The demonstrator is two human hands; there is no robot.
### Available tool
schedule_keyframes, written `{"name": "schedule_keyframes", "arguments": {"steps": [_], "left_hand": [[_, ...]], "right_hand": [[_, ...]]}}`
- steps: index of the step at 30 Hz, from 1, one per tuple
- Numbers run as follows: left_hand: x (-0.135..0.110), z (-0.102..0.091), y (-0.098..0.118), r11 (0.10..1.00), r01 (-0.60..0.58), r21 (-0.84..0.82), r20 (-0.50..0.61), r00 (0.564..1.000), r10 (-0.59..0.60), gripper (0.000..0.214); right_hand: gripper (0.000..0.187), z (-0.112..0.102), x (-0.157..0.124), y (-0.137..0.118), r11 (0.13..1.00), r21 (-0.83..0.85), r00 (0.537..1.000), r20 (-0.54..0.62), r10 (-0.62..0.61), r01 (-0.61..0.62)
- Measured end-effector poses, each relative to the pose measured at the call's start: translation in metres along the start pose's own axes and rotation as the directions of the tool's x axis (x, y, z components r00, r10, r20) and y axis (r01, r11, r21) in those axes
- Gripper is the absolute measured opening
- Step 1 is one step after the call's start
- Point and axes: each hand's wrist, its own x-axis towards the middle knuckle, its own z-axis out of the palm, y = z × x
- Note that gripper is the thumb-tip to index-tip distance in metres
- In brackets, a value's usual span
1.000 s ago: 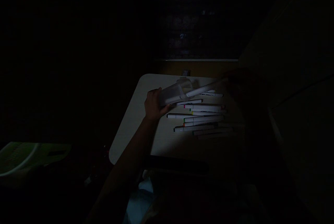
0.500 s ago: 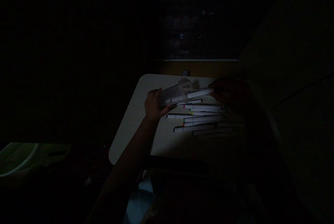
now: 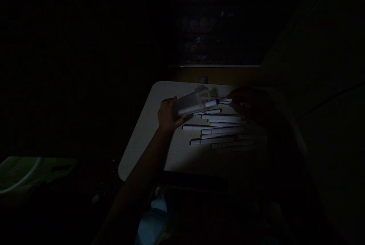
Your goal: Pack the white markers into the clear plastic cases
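My left hand (image 3: 167,115) is wrapped round a clear plastic case (image 3: 186,104) that lies tilted, its mouth facing right. A white marker (image 3: 211,103) with a dark blue end sticks partway out of that mouth, the rest of it inside. Just right of the marker's end is my right hand (image 3: 248,102), in deep shadow, its thumb and forefinger apart and not touching the marker. Below the case, several white markers (image 3: 222,117) with coloured ends lie on the table in a loose row. More pale markers show behind the right fingertips.
The pale tabletop (image 3: 142,134) has rounded corners. A dark strip (image 3: 194,181) runs along its near edge. Beyond the far edge is a small labelled object (image 3: 202,80). Light blue cloth (image 3: 155,214) shows below, a green item (image 3: 25,172) at lower left. The room is very dark.
The marker has slid left, deeper into the case, and its dark blue end now shows. My right fingers have let go of it. The left hand and case have hardly moved.
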Motion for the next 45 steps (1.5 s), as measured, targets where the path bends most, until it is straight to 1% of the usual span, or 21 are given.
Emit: {"name": "schedule_keyframes", "arguments": {"steps": [3,5,8,10,11,12,14,17,19,21,25,28,30,33,34,36,38,41,44,45], "left_hand": [[0.000,0.000,0.000,1.000,-0.004,-0.012,-0.011,1.000,0.004,0.083],[0.000,0.000,0.001,1.000,0.008,-0.008,-0.008,1.000,-0.009,0.083],[0.000,0.000,0.002,1.000,0.022,0.010,-0.001,1.000,-0.022,0.081],[0.000,0.000,0.003,0.999,0.028,0.018,0.000,1.000,-0.028,0.081],[0.000,0.000,0.002,0.999,0.030,0.018,0.000,1.000,-0.030,0.081],[0.000,0.000,0.002,0.999,0.030,0.016,-0.004,1.000,-0.030,0.081],[0.000,0.000,0.001,1.000,0.031,0.004,-0.011,0.999,-0.031,0.082],[0.000,0.000,0.001,0.999,0.040,-0.013,-0.008,0.999,-0.040,0.083],[0.000,0.000,0.001,0.998,0.053,-0.019,0.006,0.999,-0.053,0.084],[0.000,0.000,0.001,0.998,0.064,-0.024,0.012,0.998,-0.063,0.084],[0.001,0.000,0.001,0.998,0.055,-0.022,0.005,0.998,-0.055,0.083],[0.001,0.000,0.000,0.999,0.051,-0.009,0.000,0.999,-0.051,0.084],[0.001,0.000,0.001,0.998,0.064,-0.001,0.011,0.998,-0.064,0.084],[0.001,-0.001,0.002,0.996,0.085,-0.006,0.031,0.996,-0.085,0.085],[0.001,-0.001,0.002,0.996,0.088,-0.011,0.034,0.996,-0.087,0.085],[0.001,-0.001,0.003,0.996,0.090,-0.011,0.037,0.995,-0.089,0.085],[0.001,-0.001,0.003,0.997,0.083,-0.001,0.031,0.996,-0.083,0.084],[0.001,0.000,0.003,0.998,0.056,0.010,0.005,0.998,-0.056,0.083],[0.001,0.000,0.003,0.999,0.051,0.011,-0.001,0.999,-0.051,0.084],[0.001,-0.001,0.003,0.998,0.056,0.009,0.005,0.998,-0.056,0.084]], "right_hand": [[0.019,-0.003,0.000,0.001,0.999,-0.003,0.999,0.003,0.036,-0.035],[0.021,-0.005,0.000,0.009,0.997,-0.020,0.997,0.021,0.075,-0.075],[0.027,-0.007,0.001,0.035,0.986,-0.055,0.981,0.111,0.160,-0.155],[0.028,-0.006,0.002,0.057,0.975,-0.125,0.953,0.220,0.209,-0.185],[0.027,-0.006,0.003,0.068,0.962,-0.173,0.936,0.247,0.251,-0.212],[0.027,-0.005,0.003,0.078,0.945,-0.223,0.924,0.248,0.290,-0.237],[0.026,-0.003,0.003,0.096,0.928,-0.287,0.908,0.274,0.316,-0.236],[0.023,0.000,0.003,0.111,0.917,-0.315,0.884,0.316,0.345,-0.245],[0.020,0.002,0.003,0.114,0.916,-0.316,0.875,0.333,0.350,-0.247],[0.020,0.005,0.003,0.112,0.922,-0.291,0.854,0.379,0.356,-0.255],[0.029,0.012,0.000,0.108,0.924,-0.248,0.801,0.464,0.378,-0.292],[0.037,0.016,0.000,0.110,0.912,-0.292,0.780,0.481,0.401,-0.289],[0.040,0.017,0.001,0.108,0.905,-0.331,0.763,0.502,0.407,-0.265],[0.036,0.016,0.002,0.099,0.900,-0.373,0.745,0.530,0.405,-0.225],[0.033,0.015,0.002,0.094,0.896,-0.384,0.746,0.525,0.410,-0.222],[0.028,0.013,0.002,0.086,0.893,-0.391,0.765,0.498,0.409,-0.223],[0.025,0.012,0.001,0.083,0.891,-0.395,0.774,0.484,0.408,-0.223],[0.023,0.011,0.001,0.089,0.898,-0.383,0.793,0.468,0.391,-0.216],[0.026,0.010,0.003,0.101,0.922,-0.344,0.838,0.439,0.324,-0.176],[0.025,0.009,0.003,0.103,0.926,-0.338,0.844,0.437,0.310,-0.165]]}}
